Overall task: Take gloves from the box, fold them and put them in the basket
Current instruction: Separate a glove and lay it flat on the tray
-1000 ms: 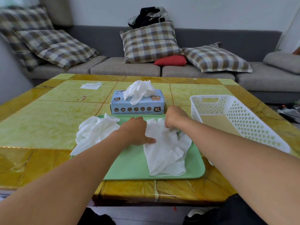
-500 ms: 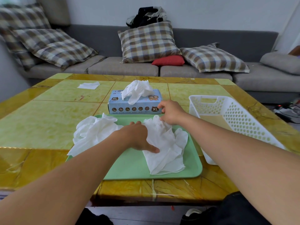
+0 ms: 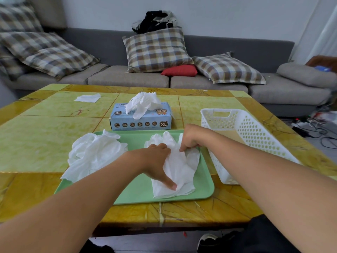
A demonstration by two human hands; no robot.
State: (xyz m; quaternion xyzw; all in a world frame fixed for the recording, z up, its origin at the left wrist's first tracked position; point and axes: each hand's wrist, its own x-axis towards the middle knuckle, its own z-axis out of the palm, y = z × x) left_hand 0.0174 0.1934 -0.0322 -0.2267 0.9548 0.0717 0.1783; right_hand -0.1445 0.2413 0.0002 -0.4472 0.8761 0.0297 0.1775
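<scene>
The left hand point(image 3: 155, 161) lies on the spread glove point(image 3: 179, 168), thumb extended and pressing the cuff end down, the other fingers bent over the palm area of the glove; whether they grip or merely press cannot be told. The right hand point(image 3: 191, 137) has its fingertips drawn together, pinching the film near the glove's finger end. The glove rests flat on the right half of the green tray point(image 3: 138, 194), its fingers pointing toward the glove box point(image 3: 140, 119), which stands just beyond the tray with another glove protruding from its slot. A crumpled heap of gloves point(image 3: 93, 154) sits on the tray's left part, overhanging its edge. The white perforated basket point(image 3: 255, 136) stands just right of the tray and appears to hold no gloves. Assessment: the material is thin, very light, limp and likely clingy; it will not hold a crease unaided. Recommended hold: pin one end flat, take the finger end by a pinch, lay it over the cuff, then press the fold before lifting.
</scene>
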